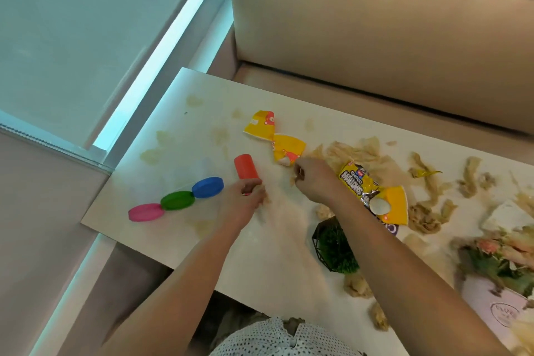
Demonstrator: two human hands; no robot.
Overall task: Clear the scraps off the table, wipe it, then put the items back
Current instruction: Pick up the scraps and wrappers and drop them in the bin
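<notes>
Scraps [358,286], pale and torn, lie over the right part of the worktop [179,170], from its near edge to the far side. In the middle, the right hand [313,180] has its grip pinched on one small piece; the left hand [245,195] is curled near the red cylinder [245,166], and whether it holds something cannot be told. Most scraps lie right of both hands, nearer to the right hand.

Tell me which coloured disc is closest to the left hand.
The blue disc, at the row's right end; the green disc and pink disc lie farther away.
</notes>
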